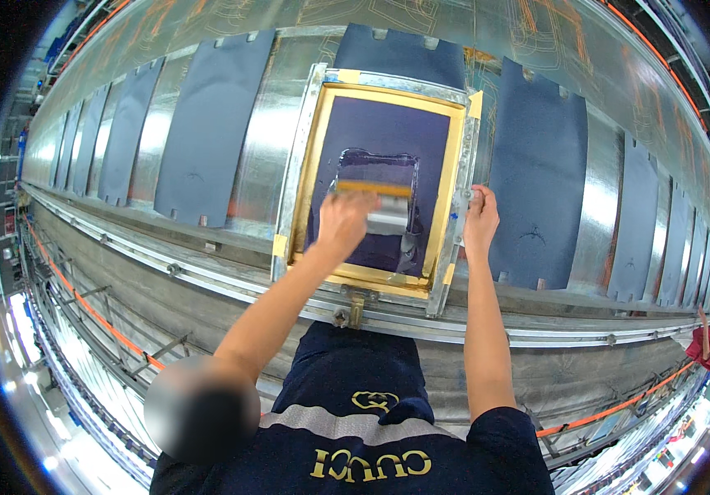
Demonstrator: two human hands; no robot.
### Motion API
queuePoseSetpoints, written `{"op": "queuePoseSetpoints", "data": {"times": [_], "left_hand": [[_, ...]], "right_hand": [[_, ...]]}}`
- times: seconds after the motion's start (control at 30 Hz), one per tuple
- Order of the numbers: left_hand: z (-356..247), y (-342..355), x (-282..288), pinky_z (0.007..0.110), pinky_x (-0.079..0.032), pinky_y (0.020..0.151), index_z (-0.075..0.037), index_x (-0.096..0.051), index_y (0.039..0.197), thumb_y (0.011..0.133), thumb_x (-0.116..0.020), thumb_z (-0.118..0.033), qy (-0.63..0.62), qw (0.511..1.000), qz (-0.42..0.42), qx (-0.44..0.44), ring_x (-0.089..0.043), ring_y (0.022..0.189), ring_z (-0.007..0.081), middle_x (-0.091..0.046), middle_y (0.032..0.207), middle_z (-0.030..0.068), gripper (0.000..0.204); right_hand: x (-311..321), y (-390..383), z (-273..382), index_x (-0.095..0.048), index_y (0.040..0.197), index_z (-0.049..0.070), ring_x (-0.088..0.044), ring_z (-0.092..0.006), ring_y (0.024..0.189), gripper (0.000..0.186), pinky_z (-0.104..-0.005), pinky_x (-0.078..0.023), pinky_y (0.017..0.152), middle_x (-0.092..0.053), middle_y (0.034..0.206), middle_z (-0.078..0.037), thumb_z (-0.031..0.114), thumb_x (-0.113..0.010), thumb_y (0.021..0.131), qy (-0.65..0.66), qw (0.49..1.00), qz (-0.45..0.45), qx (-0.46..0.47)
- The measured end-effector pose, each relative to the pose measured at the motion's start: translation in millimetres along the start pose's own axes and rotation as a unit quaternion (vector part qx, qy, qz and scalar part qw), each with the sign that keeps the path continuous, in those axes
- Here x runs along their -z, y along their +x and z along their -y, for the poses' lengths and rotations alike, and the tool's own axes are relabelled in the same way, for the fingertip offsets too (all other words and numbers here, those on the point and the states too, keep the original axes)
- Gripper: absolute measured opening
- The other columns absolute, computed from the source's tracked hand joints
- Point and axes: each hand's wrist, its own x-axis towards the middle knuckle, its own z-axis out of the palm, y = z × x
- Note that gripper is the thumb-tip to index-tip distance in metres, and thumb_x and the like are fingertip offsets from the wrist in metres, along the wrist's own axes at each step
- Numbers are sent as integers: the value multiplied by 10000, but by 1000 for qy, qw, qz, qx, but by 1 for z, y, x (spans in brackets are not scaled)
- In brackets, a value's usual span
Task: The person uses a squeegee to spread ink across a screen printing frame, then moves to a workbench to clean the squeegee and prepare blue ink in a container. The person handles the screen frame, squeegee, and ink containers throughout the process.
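A silk-screen frame (292, 181) with metal bars and yellow tape round its inner edge lies on the long table in front of me. My left hand (346, 219) grips a squeegee (389, 218), smeared by motion, standing on the dark mesh (388, 124). Wet dark ink (378, 155) borders a rectangular patch around the squeegee. At the frame's right bar, my right hand (481, 216) has its fingers closed on the edge. Under the frame's far side, part of a dark fabric panel (404, 54) shows; the rest is hidden.
More dark panels, such as one on the left (214, 132) and one on the right (536, 181), lie along the shiny table (276, 124). A metal rail (214, 278) with a clamp (356, 309) runs along the near edge. Another person in red (709, 351) is at the far right.
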Motion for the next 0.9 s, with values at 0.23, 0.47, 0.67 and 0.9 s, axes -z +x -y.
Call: {"op": "queuePoseSetpoints", "data": {"times": [0.23, 0.47, 0.67, 0.9], "left_hand": [[-7, -26, 21, 431, -528, 806, -185, -803, 1041, 776, -657, 8, 10, 1000, 8, -13, -740, 978, 232, -787, 1061, 39, 359], [10, 61, 1, 459, -545, 848, -172, -799, 1047, 795, -652, -4, 29, 999, 12, 18, -735, 1002, 260, -781, 1095, 49, 337], [-14, -63, -4, 459, -533, 915, -151, -760, 1090, 819, -617, 10, 17, 998, 26, -53, -706, 1140, 246, -755, 1201, 35, 346], [-2, -120, 50, 427, -509, 988, -186, -684, 1314, 779, -695, -62, 23, 992, 86, -91, -618, 1288, 227, -643, 1428, -4, 549]], "right_hand": [[5, -1, 16, -669, 1134, 72, -521, -224, 640, 214, -383, -453, 654, -580, 752, -126, 220, -522, 1085, -17, 1000, -2, -9], [0, -2, 9, -676, 1132, 66, -534, -236, 643, 223, -383, -455, 661, -596, 758, -133, 229, -531, 1084, -12, 1000, 3, -5], [1, 3, 2, -689, 1123, 60, -606, -246, 734, 216, -391, -486, 718, -666, 863, -153, 208, -540, 1072, 0, 1000, 13, -23], [7, -1, 40, -696, 1116, 39, -687, -288, 950, 201, -391, -516, 878, -716, 1023, -162, 153, -543, 1052, -46, 997, -5, 55]]}}
